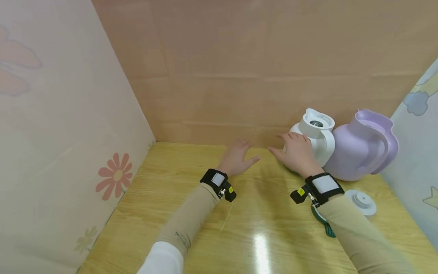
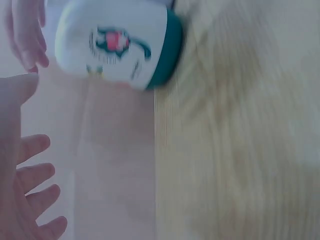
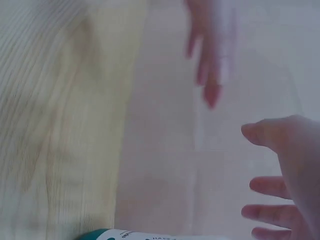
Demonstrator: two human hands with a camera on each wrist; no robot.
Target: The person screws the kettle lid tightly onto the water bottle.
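While the right hand is laid with spread fingers against the white jug, seemingly to steady it, nothing is gripped. At nine o'clock of it, the left hand is held open over the counter, empty.

**Person's attire and wrist gear**

Both arms wear tan long sleeves; the left sleeve shows a white section near the elbow. Each wrist carries a black strap with a white patch and small yellow-tagged fitting.
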